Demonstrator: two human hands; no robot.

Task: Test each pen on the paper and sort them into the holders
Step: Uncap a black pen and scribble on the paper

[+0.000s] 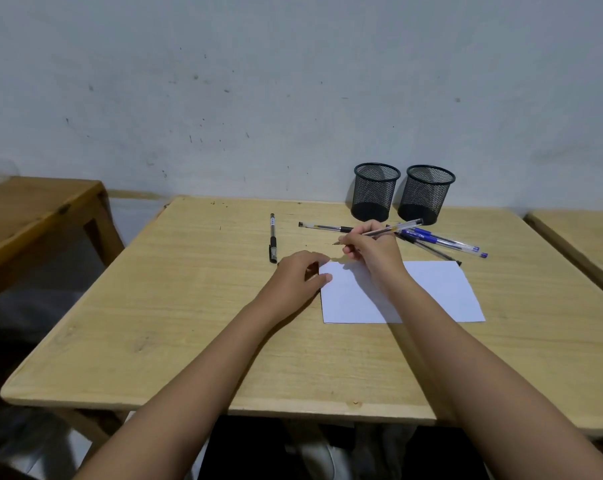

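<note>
A white sheet of paper (431, 292) lies on the wooden table (189, 306). My right hand (372, 251) grips a clear pen (397, 228) in a writing hold, its tip pointing left just above the paper's far edge. My left hand (298, 275) rests on the paper's left corner with its fingers curled and its thumb on the sheet. Two black mesh holders (375, 192) (425, 195) stand side by side at the back, both looking empty. A black pen (273, 237) lies alone to the left. Another pen (324, 227) and several blue and black pens (442, 242) lie behind my right hand.
A grey wall rises right behind the table. Another wooden table (33, 216) stands to the left and the edge of a third (580, 244) to the right. The near half of the table is bare wood under my forearms.
</note>
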